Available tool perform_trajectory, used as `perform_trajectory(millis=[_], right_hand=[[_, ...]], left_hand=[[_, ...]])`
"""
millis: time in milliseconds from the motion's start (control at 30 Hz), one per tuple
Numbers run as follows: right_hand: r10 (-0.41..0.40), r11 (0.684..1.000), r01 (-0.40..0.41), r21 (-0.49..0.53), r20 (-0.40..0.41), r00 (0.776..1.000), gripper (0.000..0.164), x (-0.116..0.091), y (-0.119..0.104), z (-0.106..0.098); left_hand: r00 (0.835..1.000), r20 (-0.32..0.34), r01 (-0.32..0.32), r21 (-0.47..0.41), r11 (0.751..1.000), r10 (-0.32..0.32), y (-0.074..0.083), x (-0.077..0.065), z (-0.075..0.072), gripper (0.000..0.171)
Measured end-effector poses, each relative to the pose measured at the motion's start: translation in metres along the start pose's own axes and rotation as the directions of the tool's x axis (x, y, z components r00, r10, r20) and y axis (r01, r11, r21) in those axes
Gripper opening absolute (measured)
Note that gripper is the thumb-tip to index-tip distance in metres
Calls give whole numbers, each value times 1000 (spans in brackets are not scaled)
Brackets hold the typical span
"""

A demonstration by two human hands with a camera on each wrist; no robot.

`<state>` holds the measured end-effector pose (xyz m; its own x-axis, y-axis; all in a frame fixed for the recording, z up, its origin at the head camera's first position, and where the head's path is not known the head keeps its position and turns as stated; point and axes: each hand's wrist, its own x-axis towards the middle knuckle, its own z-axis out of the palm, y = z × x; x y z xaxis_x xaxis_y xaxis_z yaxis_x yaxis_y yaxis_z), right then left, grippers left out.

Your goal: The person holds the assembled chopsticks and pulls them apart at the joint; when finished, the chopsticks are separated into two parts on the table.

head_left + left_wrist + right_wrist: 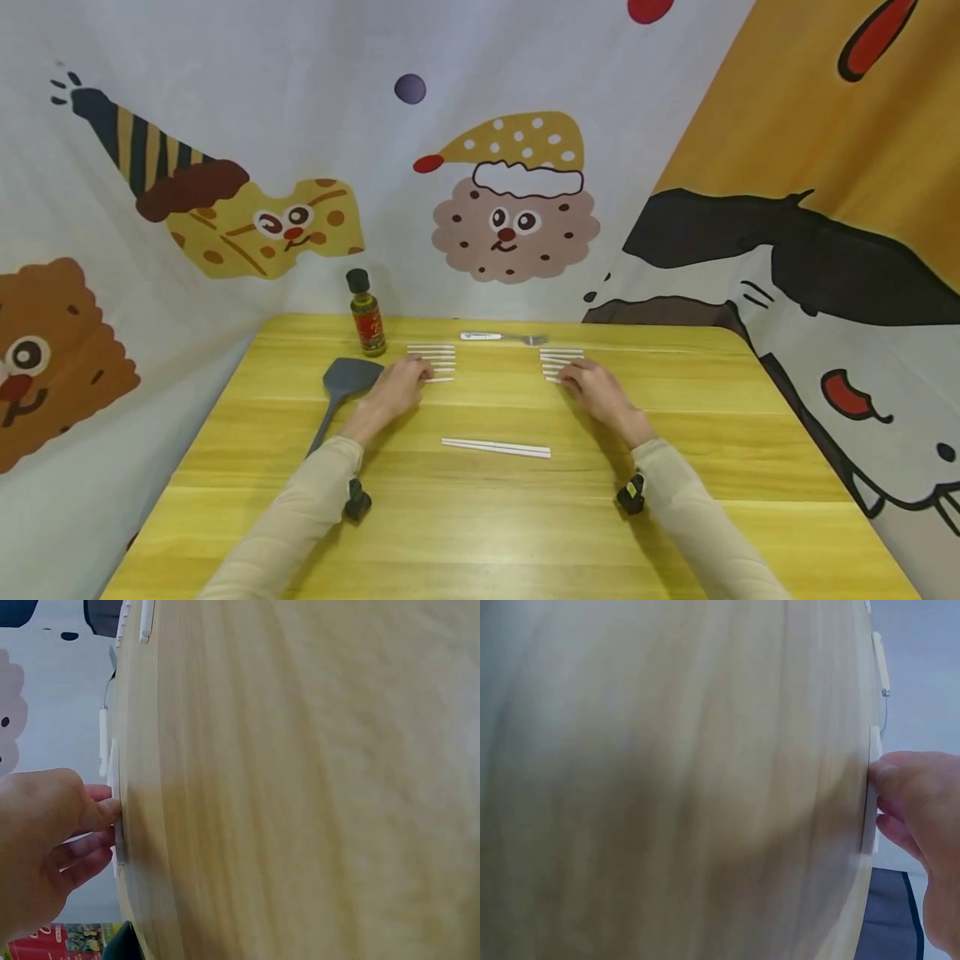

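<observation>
My left hand (401, 389) lies on the yellow table (480, 517), its curled fingertips pinching the nearest short white strip (442, 380) of a left row of strips (432, 357). In the left wrist view the fingertips (101, 814) press against that strip (118, 853). My right hand (596, 392) mirrors it, fingertips on the lowest strip (552, 379) of the right row (561, 357). The right wrist view shows fingertips (896, 776) on the strip's (868, 834) edge. Two long white sticks (495, 447) lie side by side between my forearms.
A small dark-capped oil bottle (367, 315) stands at the back left. A grey spatula (341, 392) lies just left of my left hand. A white-handled fork (501, 337) lies behind the rows. Cartoon-printed cloth walls surround the table.
</observation>
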<state>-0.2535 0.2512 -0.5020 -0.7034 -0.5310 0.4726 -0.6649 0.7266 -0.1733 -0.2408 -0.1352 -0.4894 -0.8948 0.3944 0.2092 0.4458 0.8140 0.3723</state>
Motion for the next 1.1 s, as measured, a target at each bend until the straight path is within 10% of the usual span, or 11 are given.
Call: perform_trajectory(millis=[1100], right_hand=[[-31,1000,31,-1,-115,993,16,-7,-1,-5]], left_hand=[[997,-9,82,-69,994,-83,0,2,2,15]])
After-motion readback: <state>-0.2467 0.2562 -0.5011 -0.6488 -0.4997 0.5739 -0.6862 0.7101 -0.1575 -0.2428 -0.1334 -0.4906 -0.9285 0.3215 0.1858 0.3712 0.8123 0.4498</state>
